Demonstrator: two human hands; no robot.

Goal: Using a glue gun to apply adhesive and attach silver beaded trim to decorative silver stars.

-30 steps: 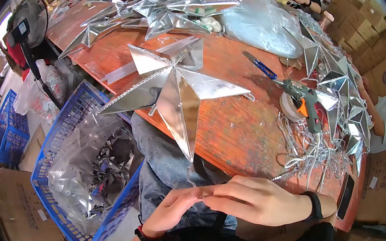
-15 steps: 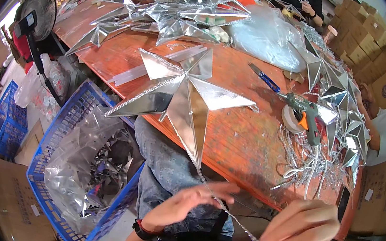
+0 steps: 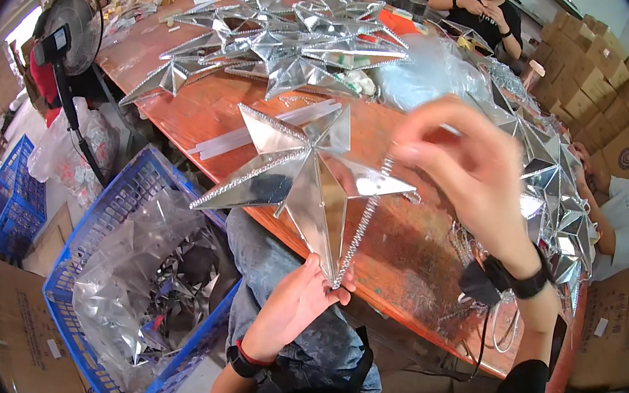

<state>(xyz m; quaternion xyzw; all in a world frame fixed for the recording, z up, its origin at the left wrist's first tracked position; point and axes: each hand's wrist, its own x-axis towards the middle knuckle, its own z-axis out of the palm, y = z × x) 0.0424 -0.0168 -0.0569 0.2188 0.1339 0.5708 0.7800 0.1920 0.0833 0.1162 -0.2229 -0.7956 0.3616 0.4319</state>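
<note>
A large silver mirror-faced star (image 3: 314,196) leans at the near edge of the table, with silver beaded trim along some of its ridges. At its lowest point, my left hand (image 3: 296,296) pinches the tip and the trim there. From that tip a loose strand of silver beaded trim (image 3: 359,237) runs upward across the star's right side. Its upper end is pinched between thumb and fingers of my right hand (image 3: 464,164), which is raised over the table and slightly blurred. My right hand and forearm hide much of the table behind them.
Many silver stars (image 3: 286,44) are piled at the back of the wooden table (image 3: 408,267), beside a clear plastic bag (image 3: 424,72). Pale strips (image 3: 260,131) lie behind my star. A blue crate (image 3: 65,276) stands left, near a fan (image 3: 76,30). Other people sit behind and right.
My right hand has lifted from the lower right to above the table, drawing the trim upward. My left hand, open before, has closed on the star's lower tip.
</note>
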